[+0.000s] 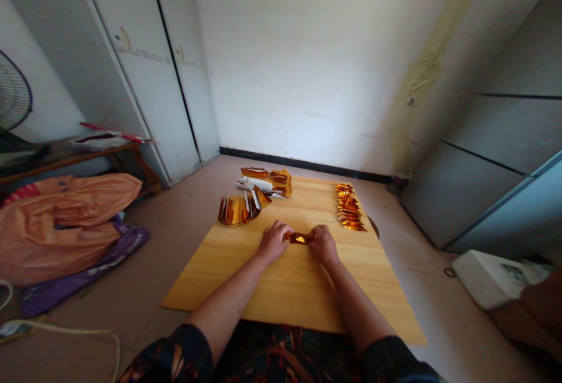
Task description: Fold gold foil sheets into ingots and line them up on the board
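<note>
Between my two hands is a piece of folded gold foil paper (300, 238), just above or on the middle of the wooden table (302, 295). My left hand (275, 240) pinches its left end, and my right hand (324, 244) grips the right end. Fingers partly cover both ends of the foil. Beyond my left hand lies a curved, fanned stack of gold foil sheets (237, 210) with white edges. Farther back sit more gold foil sheets (281, 182) beside a white roll or wrapper (254, 184). A row of several folded gold foil pieces (350, 210) runs along the right edge.
To the left, an orange bag (65, 219) and a purple bag (88, 266) lie by a low wooden bench (132, 149). A fan (13, 93) stands at far left. On the right floor is a white box (487, 280). A wall (302, 78) rises behind the table.
</note>
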